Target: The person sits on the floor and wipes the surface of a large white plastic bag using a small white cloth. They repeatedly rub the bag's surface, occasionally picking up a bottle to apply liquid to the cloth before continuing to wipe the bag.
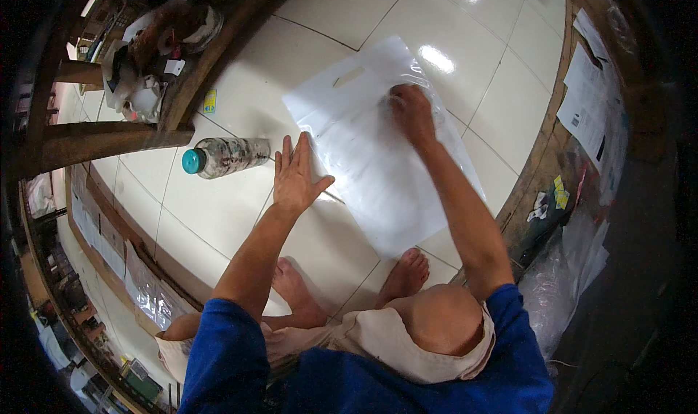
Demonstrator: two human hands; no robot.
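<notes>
A white plastic bag (378, 166) with a cut-out handle slot at its far end lies flat on the tiled floor before me. My left hand (293, 177) has its fingers spread at the bag's left edge, palm down, with nothing in it. Over the bag's upper right part, my right hand (412, 113) is closed, its fingertips curled against the plastic. Whatever it may hold is hidden under the fingers. Left of my left hand, a clear patterned bottle (231, 156) with a teal cap lies on its side.
A wooden shelf (109, 139) with clutter stands at the left. Along the right, a wooden edge (534, 174) carries paper sheets (582, 112) and crumpled clear plastic (556, 279). My bare feet (405, 274) are by the bag's near end. A small yellow packet (210, 101) lies near the shelf.
</notes>
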